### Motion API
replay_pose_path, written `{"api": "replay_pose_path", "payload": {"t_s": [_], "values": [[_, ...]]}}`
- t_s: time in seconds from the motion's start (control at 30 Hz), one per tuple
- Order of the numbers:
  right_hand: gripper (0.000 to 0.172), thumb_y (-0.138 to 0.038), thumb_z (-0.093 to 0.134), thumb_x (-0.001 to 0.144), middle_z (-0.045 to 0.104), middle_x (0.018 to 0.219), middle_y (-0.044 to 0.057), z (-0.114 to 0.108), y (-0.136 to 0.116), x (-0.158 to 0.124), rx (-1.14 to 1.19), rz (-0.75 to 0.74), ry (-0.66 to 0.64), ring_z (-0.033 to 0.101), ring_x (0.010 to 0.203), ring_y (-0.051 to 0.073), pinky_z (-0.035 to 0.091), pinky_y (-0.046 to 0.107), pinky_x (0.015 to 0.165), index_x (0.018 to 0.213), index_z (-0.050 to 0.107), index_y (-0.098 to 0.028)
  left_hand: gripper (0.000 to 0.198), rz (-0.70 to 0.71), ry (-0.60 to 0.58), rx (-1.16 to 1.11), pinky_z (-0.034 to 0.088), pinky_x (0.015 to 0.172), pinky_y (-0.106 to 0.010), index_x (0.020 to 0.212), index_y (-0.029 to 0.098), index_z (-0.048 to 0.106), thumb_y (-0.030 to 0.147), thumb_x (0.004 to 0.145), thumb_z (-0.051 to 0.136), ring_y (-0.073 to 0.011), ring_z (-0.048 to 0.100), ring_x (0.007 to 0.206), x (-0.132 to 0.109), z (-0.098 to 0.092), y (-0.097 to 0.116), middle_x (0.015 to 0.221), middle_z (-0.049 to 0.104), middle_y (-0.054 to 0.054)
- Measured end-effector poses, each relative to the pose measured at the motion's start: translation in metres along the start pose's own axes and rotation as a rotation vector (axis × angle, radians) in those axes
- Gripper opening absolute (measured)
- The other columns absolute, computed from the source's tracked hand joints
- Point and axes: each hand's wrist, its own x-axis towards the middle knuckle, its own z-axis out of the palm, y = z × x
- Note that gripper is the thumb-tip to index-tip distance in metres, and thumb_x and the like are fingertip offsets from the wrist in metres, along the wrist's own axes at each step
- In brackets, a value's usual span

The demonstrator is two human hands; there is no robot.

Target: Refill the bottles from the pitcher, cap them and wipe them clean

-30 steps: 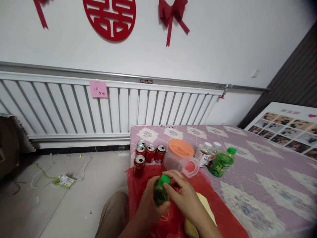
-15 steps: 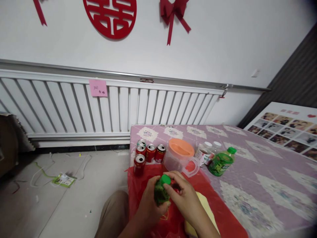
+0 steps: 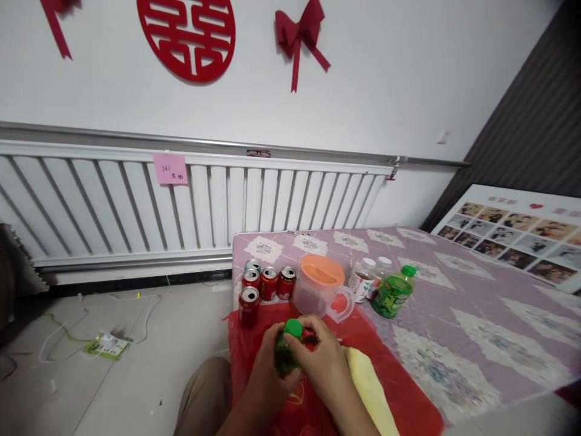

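Note:
A green plastic bottle point(image 3: 284, 357) with a green cap point(image 3: 293, 328) stands tilted between my hands, above a red plastic bag point(image 3: 254, 345) spread on the bed. My left hand point(image 3: 267, 369) wraps round the bottle's body from the left. Coming from the right, my right hand point(image 3: 322, 357) closes on the upper bottle near the cap. Something red shows just behind its fingers, too covered to name. A pale yellow cloth point(image 3: 370, 387) lies by my right forearm. Beyond the hands stands a clear plastic pitcher point(image 3: 311, 297) with an orange lid.
Several open drink cans point(image 3: 269, 283) stand left of the pitcher. To its right are two white-capped bottles point(image 3: 363, 281) and a larger green bottle point(image 3: 394, 295). A power strip point(image 3: 106, 344) and cables lie on the floor. A radiator point(image 3: 272, 194) runs behind the bed point(image 3: 436, 315).
My view has shifted slightly, so the surroundings sit further left in the picture. Both hands still hold the green bottle in nearly the same pose.

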Motion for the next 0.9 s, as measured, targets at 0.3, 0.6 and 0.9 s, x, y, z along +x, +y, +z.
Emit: {"api": "replay_pose_path", "payload": {"t_s": [0.3,0.6,0.9], "values": [[0.070,-0.036,0.067,0.068,0.061,0.127,0.012,-0.009,-0.007,-0.001,0.107,0.059,-0.084,0.060,0.112,0.029,0.048,0.042,0.093,0.134,0.049,-0.018,0.070,0.037,-0.024,-0.022,0.052,0.101,-0.042,0.134,0.023,0.038,0.009,0.072,0.067,-0.0258,0.061,0.119,-0.001,0.000,-0.016,0.134,0.056,-0.012],[0.029,-0.036,0.062,0.079,0.070,0.106,0.006,-0.009,0.001,0.002,0.157,-0.052,-0.103,0.065,0.096,0.025,0.050,0.037,0.085,0.103,0.068,-0.023,0.073,-0.013,0.017,0.059,0.050,0.105,-0.045,0.135,0.022,0.043,0.010,0.068,0.069,-0.0295,0.059,0.123,-0.003,-0.003,-0.018,0.135,0.058,-0.011],[0.037,-0.027,0.071,0.062,0.069,0.093,0.002,0.002,-0.016,0.002,0.101,0.117,0.007,0.064,0.089,0.024,0.049,0.037,0.081,0.096,0.058,-0.023,0.064,0.010,0.007,0.025,0.053,0.099,-0.042,0.129,0.021,0.045,0.013,0.069,0.068,-0.0272,0.063,0.114,0.000,-0.002,0.002,0.126,0.062,-0.011]]}}
